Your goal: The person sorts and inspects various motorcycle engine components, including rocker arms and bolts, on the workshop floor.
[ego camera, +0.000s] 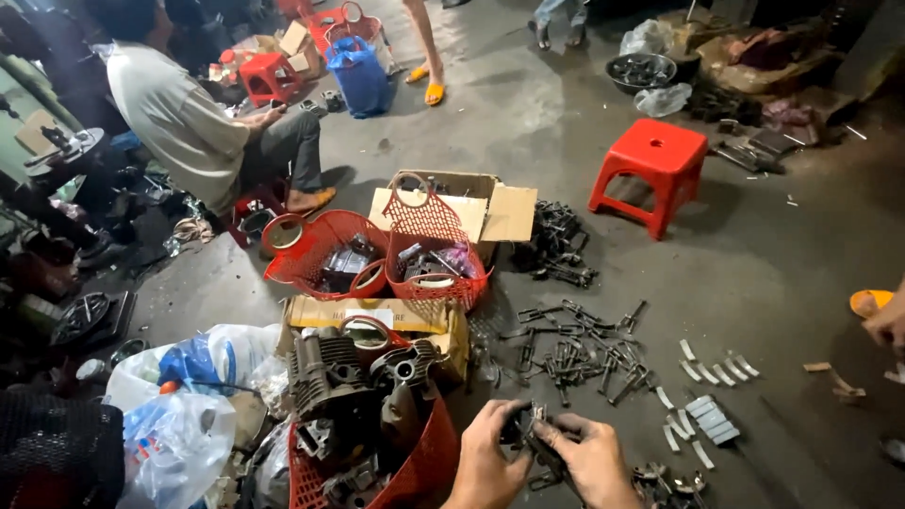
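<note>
Head view showed both hands at six o'clock, low over the concrete floor (566, 113), gripping one small dark metal part (531, 435) between them. The left hand (490, 457) was clenched round its near end; the right hand (592, 459) pinched the far end, fingers curled. The step looked like sorting or fitting a linkage piece, and the next move would call for a firm twist without dropping it. The part was greasy, dull grey and angular. More metal parts (575, 358) lay scattered at twelve o'clock, a red basket (424, 467) of engine pieces at nine o'clock.
</note>
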